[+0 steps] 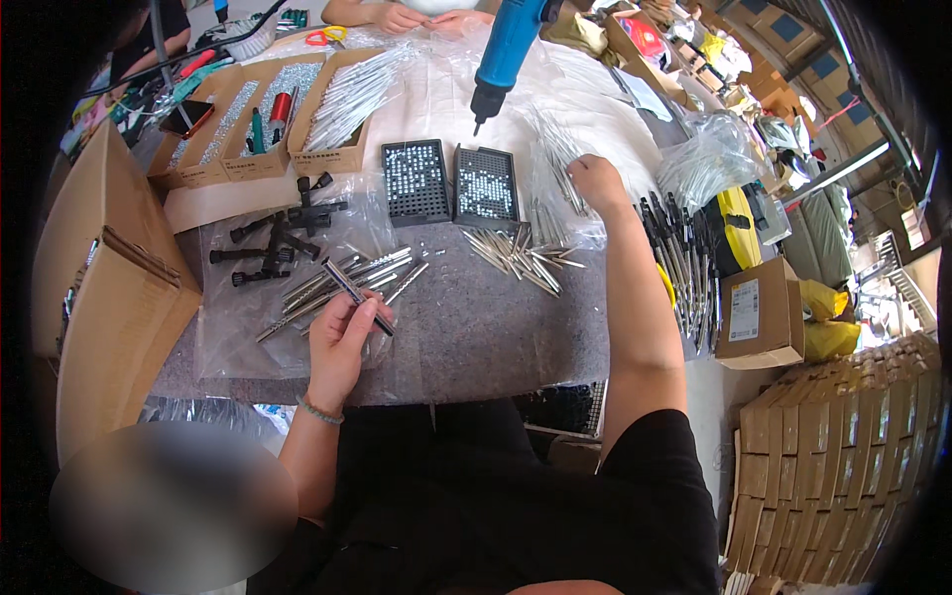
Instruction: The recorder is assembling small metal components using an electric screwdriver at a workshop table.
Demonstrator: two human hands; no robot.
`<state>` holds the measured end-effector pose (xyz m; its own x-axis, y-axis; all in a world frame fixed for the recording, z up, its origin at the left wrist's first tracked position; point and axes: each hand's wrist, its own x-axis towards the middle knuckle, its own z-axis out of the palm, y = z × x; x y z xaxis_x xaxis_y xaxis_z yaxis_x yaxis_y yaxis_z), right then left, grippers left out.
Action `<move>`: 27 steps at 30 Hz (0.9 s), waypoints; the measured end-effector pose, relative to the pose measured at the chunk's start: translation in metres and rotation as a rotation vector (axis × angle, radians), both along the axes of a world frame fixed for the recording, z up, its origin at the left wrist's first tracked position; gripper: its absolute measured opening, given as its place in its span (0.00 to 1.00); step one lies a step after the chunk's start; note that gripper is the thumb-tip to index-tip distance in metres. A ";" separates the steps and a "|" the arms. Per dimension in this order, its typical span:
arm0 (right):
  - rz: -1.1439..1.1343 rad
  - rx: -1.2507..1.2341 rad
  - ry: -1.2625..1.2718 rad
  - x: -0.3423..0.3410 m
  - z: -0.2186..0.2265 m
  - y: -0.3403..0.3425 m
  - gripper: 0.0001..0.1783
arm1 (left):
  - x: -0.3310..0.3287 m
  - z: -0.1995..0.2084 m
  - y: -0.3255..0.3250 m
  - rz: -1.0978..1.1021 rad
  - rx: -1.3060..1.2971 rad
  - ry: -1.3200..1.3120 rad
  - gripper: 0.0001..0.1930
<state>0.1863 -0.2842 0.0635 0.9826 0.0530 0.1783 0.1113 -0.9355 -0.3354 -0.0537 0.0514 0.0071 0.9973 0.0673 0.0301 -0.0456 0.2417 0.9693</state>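
On the bench (476,347), two trays (436,206) sit side by side, with tubes (342,285) front-left, pins (523,260) before the right one, rods (557,149) rightward.

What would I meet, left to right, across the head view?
Large cardboard box → left hand holding a metal tube → black grid tray → second black grid tray → right hand → cardboard stack.

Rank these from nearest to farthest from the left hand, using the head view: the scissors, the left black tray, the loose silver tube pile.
1. loose silver tube pile: on the table, right by the left hand
2. left black tray: ahead, to the right
3. scissors: ahead, far across the table
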 end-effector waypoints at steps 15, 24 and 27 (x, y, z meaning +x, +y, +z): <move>0.197 1.070 0.567 -0.196 -0.002 0.101 0.13 | 0.044 0.032 -0.061 -0.226 -0.372 0.056 0.12; 0.285 0.740 -0.073 -0.199 -0.041 0.122 0.10 | 0.048 0.010 -0.055 -0.096 -0.425 0.074 0.07; 0.225 0.811 -0.111 -0.200 -0.041 0.126 0.09 | 0.048 0.012 -0.054 -0.120 -0.468 0.065 0.06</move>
<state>-0.0137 -0.1579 0.0221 0.9386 0.0591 0.3398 0.3374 -0.3618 -0.8690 -0.0060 -0.0021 0.0190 0.9976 -0.0569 -0.0390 0.0668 0.6524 0.7549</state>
